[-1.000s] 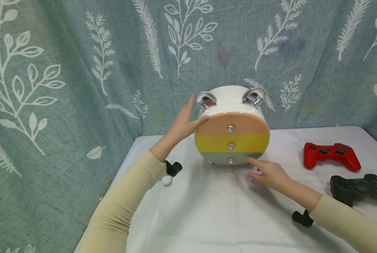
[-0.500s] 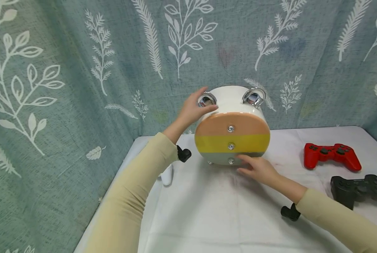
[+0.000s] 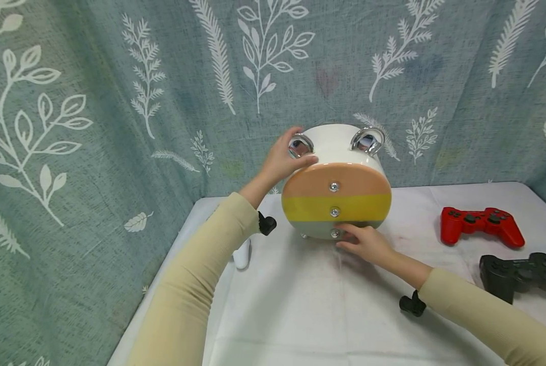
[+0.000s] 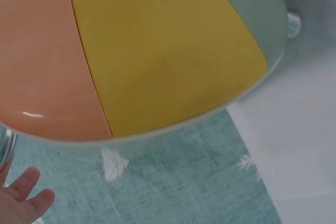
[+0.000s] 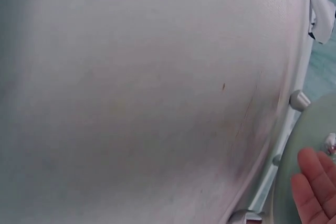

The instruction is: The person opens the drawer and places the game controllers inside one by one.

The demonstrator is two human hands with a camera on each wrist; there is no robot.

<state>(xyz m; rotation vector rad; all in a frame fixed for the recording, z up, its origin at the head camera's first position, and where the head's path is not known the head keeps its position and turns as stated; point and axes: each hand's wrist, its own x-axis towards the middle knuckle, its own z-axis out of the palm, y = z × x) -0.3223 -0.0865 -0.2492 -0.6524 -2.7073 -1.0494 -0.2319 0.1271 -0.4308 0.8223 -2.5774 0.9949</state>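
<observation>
A small rounded drawer chest stands at the table's back, with a white body, an orange, a yellow and a grey-green drawer front, and two silver ring ears. My left hand grips around the left silver ring, its thumb over the white top edge and fingertips behind the ring. My right hand is at the bottom grey-green drawer, index finger above and thumb below the small round knob. In the right wrist view its fingers look straight, close to the knob; contact is unclear. All drawers are shut.
A red game controller and a black one lie on the right. Part of a white object shows beside the left sleeve. White cloth covers the table; a patterned green curtain hangs close behind and left.
My left hand has moved right and onto the left silver ring. My right hand has slid left along the bottom drawer to its knob. The chest has stayed in place.
</observation>
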